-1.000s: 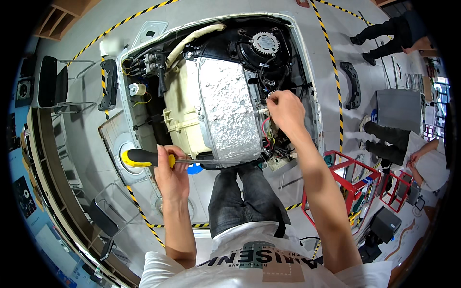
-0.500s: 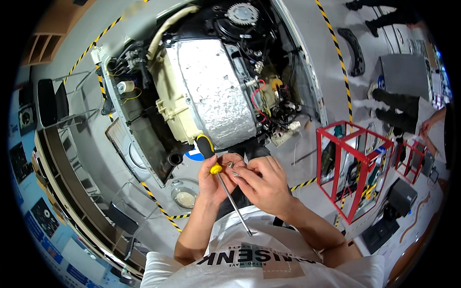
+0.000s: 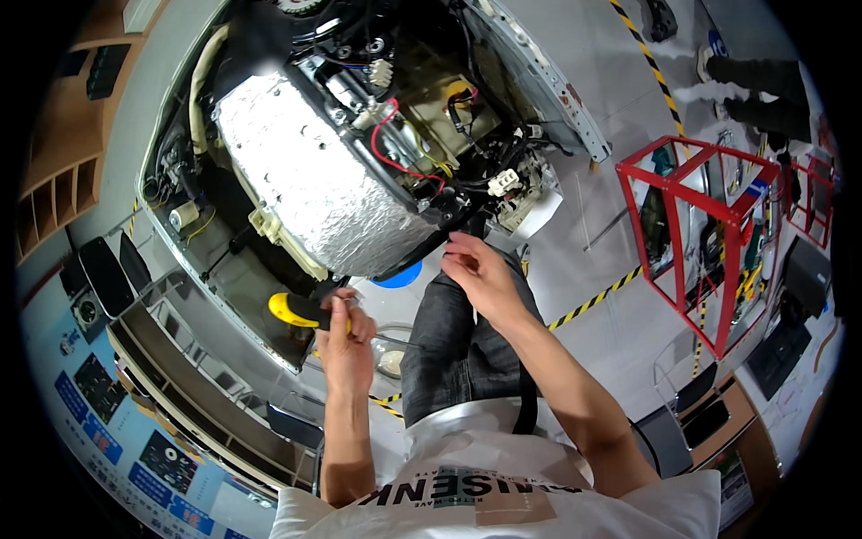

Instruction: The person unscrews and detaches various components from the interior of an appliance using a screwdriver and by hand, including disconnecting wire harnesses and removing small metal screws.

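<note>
My left hand [image 3: 346, 328] grips a screwdriver with a yellow and black handle [image 3: 294, 310], held low by my left knee, above a clear round container [image 3: 388, 355] on the floor. My right hand [image 3: 476, 269] hovers over my thigh with its fingers pinched together, just below the lower edge of an opened appliance. I cannot make out anything between the fingertips. The appliance holds a foil-wrapped drum [image 3: 314, 180], red wires [image 3: 386, 144] and a white connector [image 3: 503, 184]. A blue disc [image 3: 400, 274] lies under its edge.
A red metal frame rack [image 3: 709, 225] stands to my right. Yellow-black tape [image 3: 593, 301] marks the grey floor. Another person's legs [image 3: 754, 81] show at the top right. Dark chairs [image 3: 108, 269] and a wall with posters are on my left.
My right hand left the machine's inside, met my left hand at the screwdriver over my lap, then lifted apart toward the appliance's edge. The screwdriver stays in my left hand.
</note>
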Demonstrator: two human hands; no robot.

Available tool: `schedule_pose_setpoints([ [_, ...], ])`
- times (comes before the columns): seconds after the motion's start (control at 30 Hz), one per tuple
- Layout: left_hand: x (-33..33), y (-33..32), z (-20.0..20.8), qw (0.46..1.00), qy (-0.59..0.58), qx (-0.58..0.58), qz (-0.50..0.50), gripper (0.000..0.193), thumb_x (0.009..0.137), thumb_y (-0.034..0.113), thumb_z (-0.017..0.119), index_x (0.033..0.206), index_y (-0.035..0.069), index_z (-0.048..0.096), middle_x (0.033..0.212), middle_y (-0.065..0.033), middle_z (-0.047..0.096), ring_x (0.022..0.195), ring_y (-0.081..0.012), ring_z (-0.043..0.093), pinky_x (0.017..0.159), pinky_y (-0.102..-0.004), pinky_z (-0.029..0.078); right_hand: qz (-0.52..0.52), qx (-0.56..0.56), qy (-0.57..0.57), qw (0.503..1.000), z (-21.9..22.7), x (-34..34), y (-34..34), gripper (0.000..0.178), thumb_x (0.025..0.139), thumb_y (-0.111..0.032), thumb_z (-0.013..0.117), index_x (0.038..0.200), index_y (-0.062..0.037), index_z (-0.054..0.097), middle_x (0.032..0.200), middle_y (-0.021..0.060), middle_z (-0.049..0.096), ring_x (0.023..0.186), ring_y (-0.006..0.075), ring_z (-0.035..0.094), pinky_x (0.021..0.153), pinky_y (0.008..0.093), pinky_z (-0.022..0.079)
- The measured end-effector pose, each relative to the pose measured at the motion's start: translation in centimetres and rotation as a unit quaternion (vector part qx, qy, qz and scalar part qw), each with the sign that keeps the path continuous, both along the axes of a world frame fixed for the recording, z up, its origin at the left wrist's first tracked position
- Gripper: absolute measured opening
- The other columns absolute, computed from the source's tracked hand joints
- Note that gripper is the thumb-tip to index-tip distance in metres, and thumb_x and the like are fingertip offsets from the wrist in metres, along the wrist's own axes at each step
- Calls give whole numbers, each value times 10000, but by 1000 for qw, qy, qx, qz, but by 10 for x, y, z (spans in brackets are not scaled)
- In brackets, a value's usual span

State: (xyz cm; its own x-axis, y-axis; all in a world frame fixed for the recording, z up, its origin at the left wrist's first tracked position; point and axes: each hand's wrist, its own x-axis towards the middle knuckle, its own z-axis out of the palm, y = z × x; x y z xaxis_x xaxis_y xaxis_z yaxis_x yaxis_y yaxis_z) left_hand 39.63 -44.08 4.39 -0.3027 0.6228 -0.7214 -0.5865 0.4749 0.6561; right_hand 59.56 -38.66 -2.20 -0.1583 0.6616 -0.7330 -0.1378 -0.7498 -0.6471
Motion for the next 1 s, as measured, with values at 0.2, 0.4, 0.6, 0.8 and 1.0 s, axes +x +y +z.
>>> schedule_pose_setpoints([
  [0.2,-2,25,-20,972,233,-4,13,272,1047,222,523,1202,-1,507,663,59,365,557,-20,320,498,-209,263,-185,-32,181,965,-36,-32,0,433,908,-160,735,1233,15,510,1149,42,609,1067,92,547,966,238,421],
  [0.4,3,44,-23,947,318,-46,-19,169,984,220,645,913,109,539,621,87,355,490,-8,296,443,-212,210,-264,-12,180,948,-14,-61,-4,533,944,-85,671,1365,48,373,1263,96,546,1174,148,531,1034,280,419],
  [0.6,9,49,-19,935,342,-93,2,187,964,238,680,885,129,550,592,100,350,469,-3,276,428,-208,188,-282,-8,134,950,-8,-74,-11,655,916,-111,702,1436,0,320,1330,124,486,1213,180,490,1051,343,404],
  [0.8,5,50,-19,936,337,-97,-16,200,1004,238,619,872,143,503,562,89,333,426,-19,254,394,-217,189,-171,33,18,984,-39,-55,-6,763,815,-214,831,1385,12,377,1323,135,392,1152,227,519,946,370,482],
  [1.0,3,49,-22,934,340,-107,1,219,995,246,636,856,147,498,570,90,333,444,-17,268,402,-212,191,-138,91,-10,986,-53,-38,0,563,778,-167,856,1174,29,507,1038,107,577,874,153,604,786,291,523],
])
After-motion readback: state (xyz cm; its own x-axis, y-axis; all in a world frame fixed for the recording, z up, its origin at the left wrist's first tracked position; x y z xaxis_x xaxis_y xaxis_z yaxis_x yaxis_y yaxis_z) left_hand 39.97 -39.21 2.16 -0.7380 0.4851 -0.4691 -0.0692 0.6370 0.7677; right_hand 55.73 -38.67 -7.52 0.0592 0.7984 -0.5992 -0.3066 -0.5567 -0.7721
